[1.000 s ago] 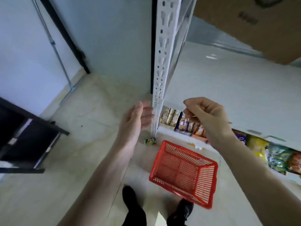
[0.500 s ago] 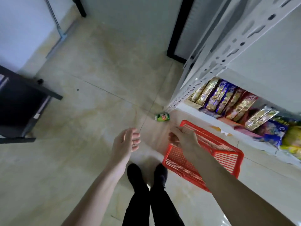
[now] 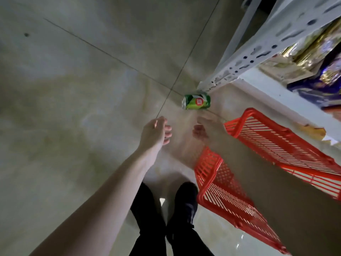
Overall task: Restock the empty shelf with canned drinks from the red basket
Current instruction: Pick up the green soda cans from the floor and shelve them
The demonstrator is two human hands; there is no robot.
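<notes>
Your forearms are bare — no sleeves, watch or bands show anywhere up to the frame's edge. Your left hand and right hand wear no gloves or rings (the right one is blurred). Below, you wear black trousers and black shoes — plain, no markings visible.

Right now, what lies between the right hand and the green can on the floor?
Only bare floor tile, in the head view: the right hand reaches toward the green can, nothing between.
</notes>
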